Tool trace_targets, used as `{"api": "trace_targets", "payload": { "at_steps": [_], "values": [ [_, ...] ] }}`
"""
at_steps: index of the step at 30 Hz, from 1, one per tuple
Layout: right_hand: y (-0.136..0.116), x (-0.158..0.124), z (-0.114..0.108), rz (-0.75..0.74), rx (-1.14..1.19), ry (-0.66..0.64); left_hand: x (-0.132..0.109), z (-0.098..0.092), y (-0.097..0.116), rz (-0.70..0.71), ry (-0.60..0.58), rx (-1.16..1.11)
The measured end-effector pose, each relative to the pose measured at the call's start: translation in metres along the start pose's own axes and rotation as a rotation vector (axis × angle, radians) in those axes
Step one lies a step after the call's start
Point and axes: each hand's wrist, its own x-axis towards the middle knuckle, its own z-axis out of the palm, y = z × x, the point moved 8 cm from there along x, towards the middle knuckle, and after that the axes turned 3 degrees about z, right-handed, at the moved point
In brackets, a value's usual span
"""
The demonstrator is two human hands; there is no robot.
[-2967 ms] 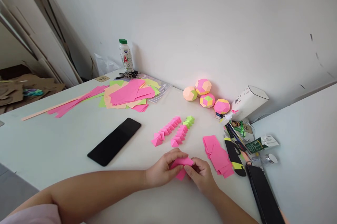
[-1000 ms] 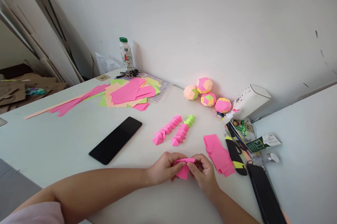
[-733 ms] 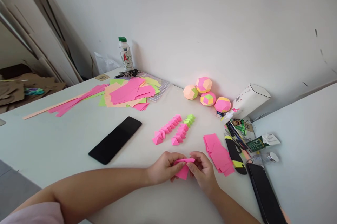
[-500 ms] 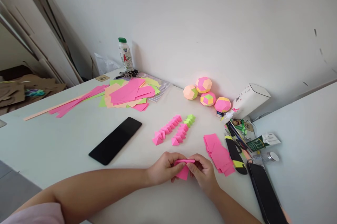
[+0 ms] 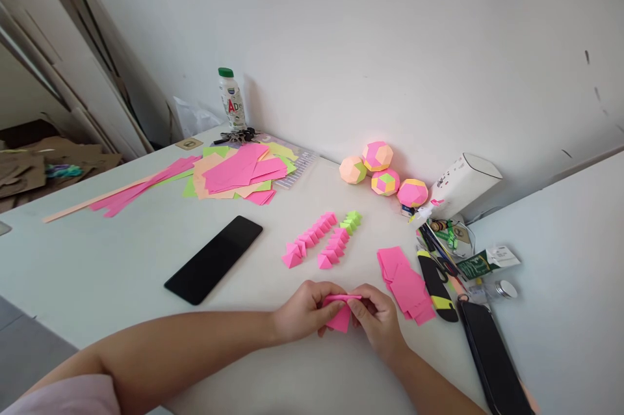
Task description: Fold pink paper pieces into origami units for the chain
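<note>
So compared with 3 s ago, the pink paper (image 5: 340,322) in my hands is showing a thin folded strip along its top instead of that broad flap, and my right thumb is sitting higher, right up at the fold. My left hand (image 5: 303,314) is gripping the paper's left side: thumb pressing flat on the near face, index finger curling over the top, the other fingers mostly hiding behind it. My right hand (image 5: 377,322) is pinching the right end of the fold between thumb and fingertips, knuckles bending. My left forearm (image 5: 195,340) is coming in almost level, while my right forearm (image 5: 433,377) is slanting up from the lower right. I'm holding the paper over the near part of the table (image 5: 273,376); can't tell if it's touching. Just beyond it, 2 rows are lying side by side, a pink row (image 5: 319,231) and a pink-and-green row (image 5: 335,247). The pink slips (image 5: 409,293) are lying just right of my right hand.
</note>
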Motion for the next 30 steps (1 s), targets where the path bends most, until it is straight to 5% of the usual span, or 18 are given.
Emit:
{"api": "trace_targets", "payload": {
  "at_steps": [30],
  "values": [
    [0.015, -0.002, -0.004, 0.100, 0.087, 0.019, 0.000, 0.001, -0.002, -0.009, -0.011, 0.000]
  ]
}}
